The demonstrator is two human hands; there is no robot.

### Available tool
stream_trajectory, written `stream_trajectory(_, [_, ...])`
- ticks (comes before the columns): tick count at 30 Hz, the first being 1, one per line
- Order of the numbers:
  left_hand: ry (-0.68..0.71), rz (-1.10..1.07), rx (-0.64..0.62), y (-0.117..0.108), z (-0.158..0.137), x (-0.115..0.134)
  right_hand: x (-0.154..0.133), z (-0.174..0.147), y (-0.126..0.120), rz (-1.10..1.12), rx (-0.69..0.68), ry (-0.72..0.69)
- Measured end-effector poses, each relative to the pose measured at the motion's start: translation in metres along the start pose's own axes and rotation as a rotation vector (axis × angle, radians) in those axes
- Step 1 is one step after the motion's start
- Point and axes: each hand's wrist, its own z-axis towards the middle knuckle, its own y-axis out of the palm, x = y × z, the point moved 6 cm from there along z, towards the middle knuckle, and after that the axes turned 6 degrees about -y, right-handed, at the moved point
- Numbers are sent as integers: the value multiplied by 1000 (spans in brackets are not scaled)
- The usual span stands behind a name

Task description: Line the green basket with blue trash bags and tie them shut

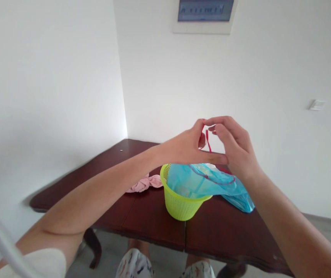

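Observation:
Above the table, both my hands meet around a thin red string (pixel 208 141) whose loose end hangs between them. My left hand (pixel 190 143) is closed on the string at its fingertips, its thumb stretched toward my right palm. My right hand (pixel 237 146) has curled fingers reaching to the same spot, the index fingertip touching the left fingers; whether it grips the string too is hard to see. Below stands a yellow-green plastic basket (pixel 179 206). A blue plastic bag (pixel 208 185) with a red cord along its edge lies in the basket and spills over its right side.
A crumpled pink cloth (pixel 141 184) lies left of the basket on the dark wooden table (pixel 154 220). A tiny white bit (pixel 121 150) is near the far left edge. White walls stand behind and left, with a panel box (pixel 204 27) and a switch (pixel 317 104).

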Motion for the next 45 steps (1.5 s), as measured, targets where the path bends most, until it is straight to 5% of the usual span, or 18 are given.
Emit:
stream_trajectory(5, [-6, 57, -123, 10, 7, -7, -14, 9, 6, 47, -65, 14])
stream_trajectory(8, [-16, -28, -67, -2, 0, -15, 2, -10, -6, -65, -107, 92])
stream_trajectory(12, [-3, -205, -5, -16, -11, -29, 5, -74, 1, -182, -447, 196])
stream_trajectory(19, [10, -373, 80, -15, -3, -31, -34, -183, 62, -670, -632, -156])
stream_trajectory(23, [-18, -424, 174, -21, 3, -23, -20, -202, 79, -635, -731, -226])
stream_trajectory(29, [-93, -473, 181, -38, -1, -25, -8, -202, 70, -703, -708, -391])
stream_trajectory(31, [-129, -478, 204, -44, -3, -28, -11, -196, 61, -603, -722, -344])
stream_trajectory(34, [-153, -470, 228, -51, -6, -34, -22, -182, 42, -159, -756, -105])
stream_trajectory(36, [-137, -456, 199, -52, -7, -36, -33, -167, 25, 199, -665, 69])
stream_trajectory(40, [-64, -395, 88, -44, -11, -38, -46, -126, -15, 658, -167, 194])
stream_trajectory(42, [-31, -358, 54, -37, -13, -35, -45, -110, -29, 721, 41, 206])
stream_trajectory(45, [0, -290, 38, -29, -20, -22, -53, -90, -42, 508, 218, 91])
